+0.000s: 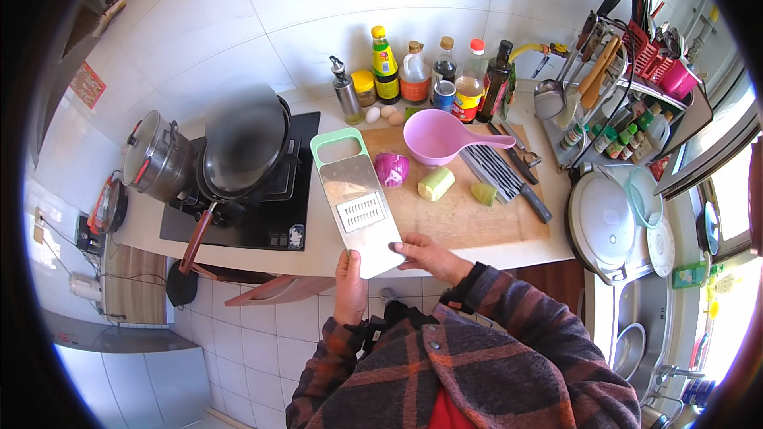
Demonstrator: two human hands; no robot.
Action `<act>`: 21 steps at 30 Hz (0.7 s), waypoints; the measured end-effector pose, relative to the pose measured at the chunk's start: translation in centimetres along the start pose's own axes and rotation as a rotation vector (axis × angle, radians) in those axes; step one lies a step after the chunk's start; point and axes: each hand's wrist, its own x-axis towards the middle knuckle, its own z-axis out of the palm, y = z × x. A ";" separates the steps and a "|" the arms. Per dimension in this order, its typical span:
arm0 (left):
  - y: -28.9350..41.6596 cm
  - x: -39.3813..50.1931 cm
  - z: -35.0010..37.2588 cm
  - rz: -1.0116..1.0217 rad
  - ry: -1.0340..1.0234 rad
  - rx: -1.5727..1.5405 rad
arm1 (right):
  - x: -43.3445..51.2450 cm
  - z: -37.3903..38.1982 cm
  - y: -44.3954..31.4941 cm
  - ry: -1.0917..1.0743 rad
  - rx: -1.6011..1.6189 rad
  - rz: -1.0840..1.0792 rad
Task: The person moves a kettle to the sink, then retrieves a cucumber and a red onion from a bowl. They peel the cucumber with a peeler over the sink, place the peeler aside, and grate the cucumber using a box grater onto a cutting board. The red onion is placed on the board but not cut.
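Observation:
A flat metal grater (365,205) with a pale green handle loop is held tilted in front of the counter's edge. My left hand (350,286) grips its lower left corner, thumb on the face. At the lower right edge, my right hand (432,257) pinches it between thumb and fingers. The wooden cutting board (471,229) lies just beyond. On it are a purple onion (391,169), a pale green vegetable piece (436,183), a smaller green end piece (483,193) and a pink ladle-shaped bowl (435,134). A cleaver (501,174) rests at the board's right.
A black cooktop (238,231) at left carries a lidded wok (244,143) and a steel pot (158,158). Bottles (414,74) and several eggs (387,112) stand along the wall. A utensil rack (632,77), an electric pan (602,220) and a sink (641,310) are at right.

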 end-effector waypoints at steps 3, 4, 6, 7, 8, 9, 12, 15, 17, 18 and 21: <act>-0.1 0.1 -0.4 0.005 -0.043 0.032 | 0.6 1.6 0.1 -0.039 0.139 -0.061; -0.1 0.0 -0.7 0.023 -0.087 0.047 | 0.7 1.7 -0.2 -0.013 0.162 -0.041; 0.5 0.2 -2.1 -0.064 -0.066 0.053 | 0.7 0.9 -1.2 -0.101 0.053 -0.140; 1.1 0.3 -3.0 -0.103 -0.061 0.054 | 0.7 0.1 -1.9 -0.134 0.002 -0.158; 2.3 0.5 -4.4 -0.117 -0.067 0.068 | 0.7 -0.8 -2.7 -0.177 -0.032 -0.182; 3.8 0.6 -5.8 -0.121 -0.021 -0.057 | 0.7 -1.6 -3.3 -0.173 -0.106 -0.168; 8.1 0.5 -9.1 -0.126 0.204 -0.286 | 0.4 -3.8 -4.7 -0.246 -0.276 -0.169; 10.6 0.1 -10.6 -0.133 -0.058 -0.174 | 0.1 -4.9 -5.0 -0.271 -0.599 -0.123; 10.6 -0.4 -10.7 -0.246 -0.001 0.185 | 0.3 -5.0 -5.0 -0.309 -0.754 -0.141; 10.7 -0.6 -10.7 -0.310 0.009 0.332 | 0.6 -4.8 -5.0 -0.339 -0.765 -0.158; 10.7 -0.6 -10.9 -0.353 -0.085 0.596 | 1.7 -4.4 -5.9 -0.392 -0.835 -0.173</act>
